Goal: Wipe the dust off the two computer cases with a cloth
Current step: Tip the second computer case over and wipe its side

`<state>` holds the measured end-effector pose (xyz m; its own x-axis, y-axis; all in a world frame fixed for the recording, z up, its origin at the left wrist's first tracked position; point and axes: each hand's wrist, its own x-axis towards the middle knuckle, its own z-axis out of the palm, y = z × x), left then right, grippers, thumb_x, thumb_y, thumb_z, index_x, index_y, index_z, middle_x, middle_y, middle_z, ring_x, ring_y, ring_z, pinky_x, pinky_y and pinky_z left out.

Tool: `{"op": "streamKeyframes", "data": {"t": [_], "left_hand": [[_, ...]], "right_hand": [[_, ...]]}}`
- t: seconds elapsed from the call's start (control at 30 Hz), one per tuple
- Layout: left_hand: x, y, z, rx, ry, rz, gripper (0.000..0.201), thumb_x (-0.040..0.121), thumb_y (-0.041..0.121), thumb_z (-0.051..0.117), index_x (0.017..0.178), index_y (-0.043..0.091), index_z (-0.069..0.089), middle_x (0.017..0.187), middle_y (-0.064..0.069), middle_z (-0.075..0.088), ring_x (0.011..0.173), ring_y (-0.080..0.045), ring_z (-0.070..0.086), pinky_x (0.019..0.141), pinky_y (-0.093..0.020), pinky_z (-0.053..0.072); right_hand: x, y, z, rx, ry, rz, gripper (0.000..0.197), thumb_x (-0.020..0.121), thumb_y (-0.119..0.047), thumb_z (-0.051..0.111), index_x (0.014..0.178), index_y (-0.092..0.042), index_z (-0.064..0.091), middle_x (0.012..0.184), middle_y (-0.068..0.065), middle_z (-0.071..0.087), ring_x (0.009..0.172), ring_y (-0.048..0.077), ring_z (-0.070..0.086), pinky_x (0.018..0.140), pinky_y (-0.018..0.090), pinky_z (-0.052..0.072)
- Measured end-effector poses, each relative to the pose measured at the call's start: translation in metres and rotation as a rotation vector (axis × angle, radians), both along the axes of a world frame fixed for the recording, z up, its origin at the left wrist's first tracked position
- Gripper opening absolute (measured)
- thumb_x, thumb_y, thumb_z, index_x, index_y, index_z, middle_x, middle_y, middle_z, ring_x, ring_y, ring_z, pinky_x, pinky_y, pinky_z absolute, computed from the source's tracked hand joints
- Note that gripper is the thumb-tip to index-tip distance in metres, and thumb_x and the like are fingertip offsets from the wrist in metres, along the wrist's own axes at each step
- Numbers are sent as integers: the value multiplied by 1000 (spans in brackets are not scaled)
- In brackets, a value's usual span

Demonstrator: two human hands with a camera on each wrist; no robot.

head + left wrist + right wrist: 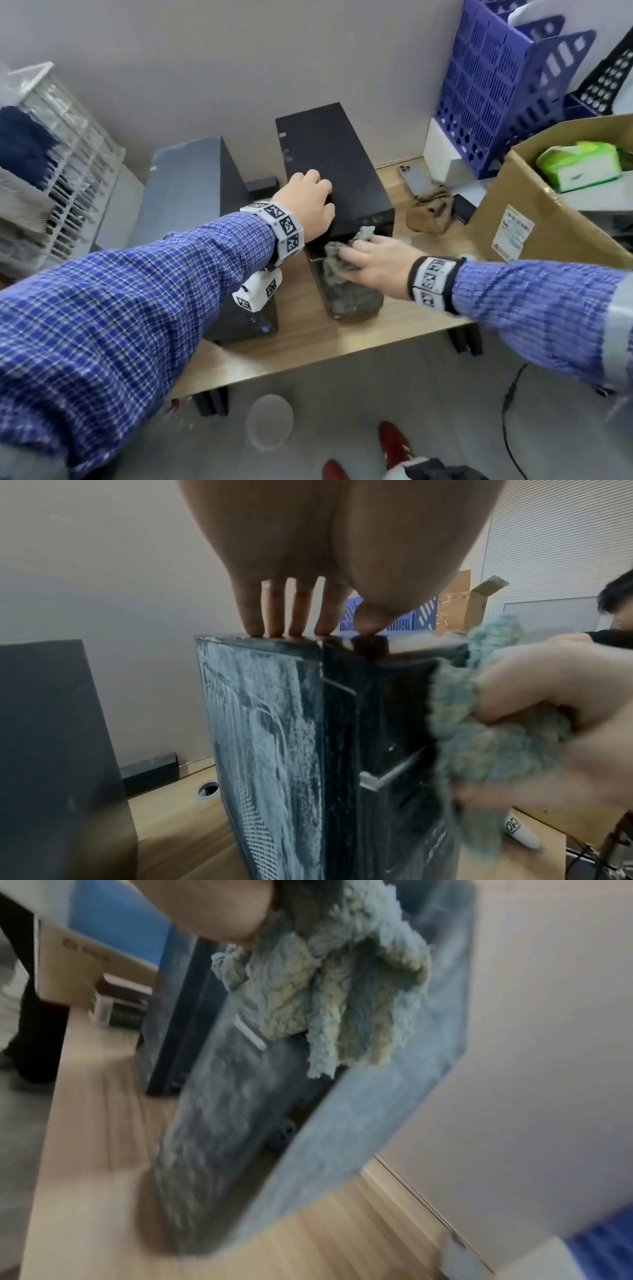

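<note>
R hand [380,263] presses cloth [337,263] on right case [337,171] front.

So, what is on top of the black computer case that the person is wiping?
On the black computer case only the left hand rests, fingertips pressing its top near the front edge. The rest of the top looks bare. What lies under the palm is covered.

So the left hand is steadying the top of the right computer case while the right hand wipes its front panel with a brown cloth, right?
Not quite: the cloth is blue-green, as the left wrist view shows. The left hand does steady the right computer case while the right hand wipes its front.
</note>
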<state>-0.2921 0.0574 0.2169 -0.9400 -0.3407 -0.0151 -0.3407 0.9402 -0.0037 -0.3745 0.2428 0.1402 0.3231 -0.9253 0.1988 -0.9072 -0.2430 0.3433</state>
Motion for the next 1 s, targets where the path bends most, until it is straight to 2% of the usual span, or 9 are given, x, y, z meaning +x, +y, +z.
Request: {"op": "streamKeyframes", "data": {"t": [0.07,0.17,0.33,0.43,0.57,0.73,0.8,0.9,1.0], "left_hand": [[0,-1,3,15,-13,-3,41,99,32,40,131,10,53,128,-10,47,117,-30,46,101,-46,43],[-2,1,4,13,-34,4,40,98,31,41,130,11,53,126,-9,47,114,-29,44,100,-46,43],[-8,5,2,-43,38,6,27,91,27,46,108,8,53,112,-11,48,103,-31,46,93,-45,43],[-5,9,-15,-48,146,-4,19,91,28,42,94,10,44,104,-11,47,95,-30,45,92,-43,41],[2,9,-30,8,230,5,39,89,35,32,101,4,52,104,-12,49,95,-30,45,94,-41,40],[0,7,-31,-44,244,-14,28,93,30,40,100,5,51,103,-11,49,93,-29,44,91,-40,39],[0,7,-33,-50,248,-13,27,92,31,40,100,7,50,103,-10,47,92,-28,43,89,-38,39],[-2,7,-33,-49,253,-5,27,91,31,39,98,7,49,102,-10,46,91,-28,41,87,-38,38],[-1,7,-33,-48,250,-7,31,89,33,35,97,7,49,102,-10,47,91,-29,42,88,-41,40]], "right_hand": [[-33,26,3,47,-11,-32,54,59,1,66,111,-15,66,113,10,54,88,26,51,71,39,51],[-56,40,8,83,-38,-85,59,61,6,61,116,-16,64,110,9,51,84,26,47,67,38,50],[5,-9,-7,-10,-91,12,52,80,-4,36,124,-15,60,104,5,55,79,24,49,65,37,48],[42,-35,-25,108,-68,24,42,79,-17,49,116,-21,66,113,3,60,86,21,57,69,34,50],[25,-26,-35,115,-92,22,39,77,-14,47,110,-19,68,104,7,61,80,24,57,62,35,53],[-28,17,-37,189,-147,-32,56,62,1,59,115,-16,66,100,12,58,80,29,59,59,36,55],[-34,22,-36,200,-187,-68,59,63,2,62,120,-16,63,100,12,55,79,29,58,59,36,55],[-7,2,-33,122,-281,-133,34,79,-12,62,113,-16,63,95,11,51,72,29,57,51,37,52],[42,-36,-32,111,-310,-99,36,81,-16,55,116,-18,63,106,11,53,81,28,58,56,37,55]]}}
